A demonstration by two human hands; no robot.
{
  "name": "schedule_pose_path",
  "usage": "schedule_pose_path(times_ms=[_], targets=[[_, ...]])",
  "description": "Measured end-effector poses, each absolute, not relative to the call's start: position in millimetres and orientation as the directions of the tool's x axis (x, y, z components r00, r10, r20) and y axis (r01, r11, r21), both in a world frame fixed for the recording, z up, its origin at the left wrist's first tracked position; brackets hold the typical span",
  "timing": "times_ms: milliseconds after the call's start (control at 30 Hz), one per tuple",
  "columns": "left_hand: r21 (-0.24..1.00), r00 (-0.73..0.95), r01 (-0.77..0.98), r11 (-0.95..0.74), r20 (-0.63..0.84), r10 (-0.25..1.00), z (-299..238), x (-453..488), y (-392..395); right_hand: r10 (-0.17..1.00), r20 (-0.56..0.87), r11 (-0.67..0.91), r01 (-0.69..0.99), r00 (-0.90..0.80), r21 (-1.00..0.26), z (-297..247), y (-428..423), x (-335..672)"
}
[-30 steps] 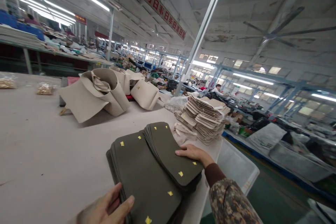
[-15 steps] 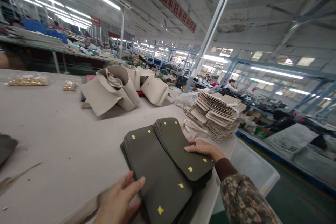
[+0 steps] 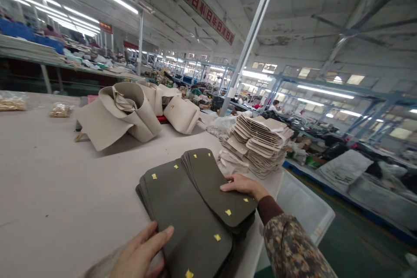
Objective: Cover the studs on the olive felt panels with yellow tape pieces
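A stack of dark olive leather panels (image 3: 185, 213) with small yellow stickers lies on the pale work table (image 3: 58, 195), fanned into two overlapping piles. My right hand (image 3: 241, 184) rests flat on the right pile's far edge, fingers stretched out. At the near left corner of the left pile, my left hand (image 3: 143, 254) has its fingers extended and its thumb on the top panel. Neither hand grips anything that I can see.
A fanned stack of beige panels (image 3: 257, 145) stands behind the olive ones. Beige bag bodies (image 3: 127, 115) lie further back, with bags of gold hardware (image 3: 58, 110) at the left. A clear plastic bin (image 3: 302, 208) sits off the table's right edge. A person works far back.
The view has swung slightly between frames; both hands stay on the olive stack, the left hand a little further onto its near corner than a second ago.
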State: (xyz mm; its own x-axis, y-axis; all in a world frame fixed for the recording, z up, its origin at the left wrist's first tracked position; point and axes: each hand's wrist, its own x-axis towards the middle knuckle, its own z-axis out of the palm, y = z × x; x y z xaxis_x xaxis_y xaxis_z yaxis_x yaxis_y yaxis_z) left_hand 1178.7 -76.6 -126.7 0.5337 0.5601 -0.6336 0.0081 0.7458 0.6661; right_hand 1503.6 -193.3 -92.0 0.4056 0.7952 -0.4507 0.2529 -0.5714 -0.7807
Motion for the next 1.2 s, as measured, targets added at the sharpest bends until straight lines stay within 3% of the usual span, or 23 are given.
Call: schedule_pose_path(times_ms=[367, 567, 1200], targets=[[0.696, 0.465, -0.024, 0.717, -0.627, 0.625, -105, 1177, -89, 0.818, -0.467, -0.542, 0.181, 0.335, -0.821, -105, -194, 1516], [0.669, 0.565, 0.003, 0.743, -0.615, 0.551, -104, 1179, -83, 0.810, -0.462, -0.546, 0.177, 0.361, -0.819, -104, -193, 1515], [0.537, 0.527, -0.005, 0.844, -0.716, 0.458, -122, 1149, -71, 0.807, -0.450, -0.555, 0.231, 0.381, -0.799, -100, -190, 1509]])
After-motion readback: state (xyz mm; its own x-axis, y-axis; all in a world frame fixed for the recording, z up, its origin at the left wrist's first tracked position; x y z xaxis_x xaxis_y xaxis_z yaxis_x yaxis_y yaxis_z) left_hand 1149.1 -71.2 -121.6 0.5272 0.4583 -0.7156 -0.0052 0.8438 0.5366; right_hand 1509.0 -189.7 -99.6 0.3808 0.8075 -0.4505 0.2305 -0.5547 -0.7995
